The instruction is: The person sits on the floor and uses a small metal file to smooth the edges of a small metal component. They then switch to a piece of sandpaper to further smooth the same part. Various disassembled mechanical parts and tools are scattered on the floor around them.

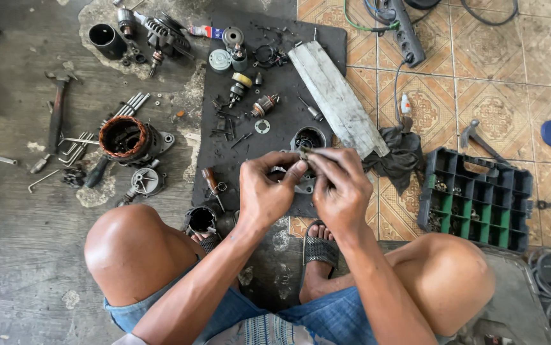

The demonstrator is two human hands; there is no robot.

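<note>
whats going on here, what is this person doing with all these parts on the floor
A person squats on the floor, both hands together over a black mat. The left hand and right hand pinch a small metal part between the fingertips. Motor pieces lie scattered around: a copper-wound stator to the left, small armatures on the mat, a hammer, and a compartment tray to the right.

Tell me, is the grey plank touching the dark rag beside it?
Touching. The head view shows the grey plank lying slantwise, its lower end resting on the dark rag, with no gap between them.
</note>
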